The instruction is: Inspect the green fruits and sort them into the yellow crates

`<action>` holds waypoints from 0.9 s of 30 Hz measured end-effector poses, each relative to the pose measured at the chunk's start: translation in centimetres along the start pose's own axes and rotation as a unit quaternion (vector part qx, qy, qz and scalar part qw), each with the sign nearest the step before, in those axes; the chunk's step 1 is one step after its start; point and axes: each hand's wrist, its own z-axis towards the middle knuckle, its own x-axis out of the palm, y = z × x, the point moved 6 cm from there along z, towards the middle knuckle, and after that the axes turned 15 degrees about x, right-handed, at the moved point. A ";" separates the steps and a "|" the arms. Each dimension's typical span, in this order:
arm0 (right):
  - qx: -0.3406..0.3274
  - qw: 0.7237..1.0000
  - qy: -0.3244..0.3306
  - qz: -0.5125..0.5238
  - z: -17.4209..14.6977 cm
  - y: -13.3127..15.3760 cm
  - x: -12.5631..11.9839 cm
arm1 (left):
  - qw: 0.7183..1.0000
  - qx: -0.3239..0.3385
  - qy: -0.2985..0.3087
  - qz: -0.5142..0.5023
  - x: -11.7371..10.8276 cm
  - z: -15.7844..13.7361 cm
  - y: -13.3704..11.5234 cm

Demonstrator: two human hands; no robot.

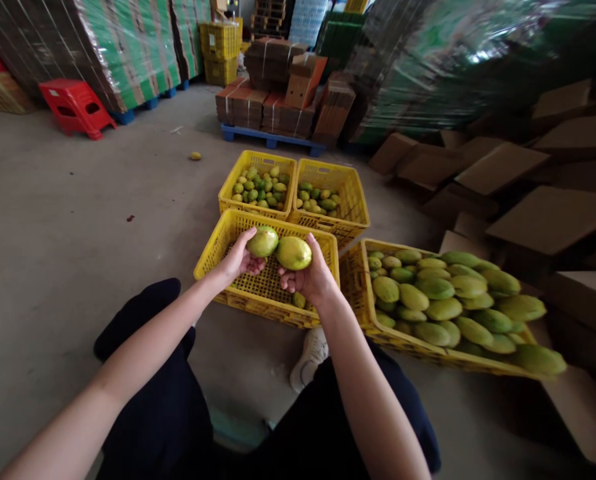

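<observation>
My left hand (241,259) is closed round a green mango (263,241). A yellower mango (294,253) rests in my right hand (314,277), its fingers curled beneath and the thumb along its side. The two mangoes are side by side and nearly touch. Both hands are over a yellow plastic crate (205,263) with a lattice floor, where one mango (299,299) lies by the near right side, partly behind my right hand. To the right stands a yellow crate (365,293) heaped above its rim with large green mangoes (435,289).
Two yellow crates, left (223,197) and right (361,200), hold smaller mangoes just beyond. Cardboard boxes (503,167) lie piled at right. Flattened cartons (243,107) sit on a blue pallet (273,140) behind. A red stool (75,107) and a loose fruit (195,156) are on the floor.
</observation>
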 end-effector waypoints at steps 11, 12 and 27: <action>-0.187 0.980 -0.066 0.015 -0.9 1.3 -0.9 | 0.991 0.122 -0.047 -0.013 0.4 -0.6 -1.9; -0.205 0.976 -0.071 0.012 -1.1 1.4 -0.9 | 0.987 0.147 -0.061 -0.003 0.4 -0.7 -2.2; -0.458 0.868 -0.143 -0.130 -3.6 3.3 -0.7 | 0.934 0.318 -0.027 0.160 0.4 -1.4 -5.5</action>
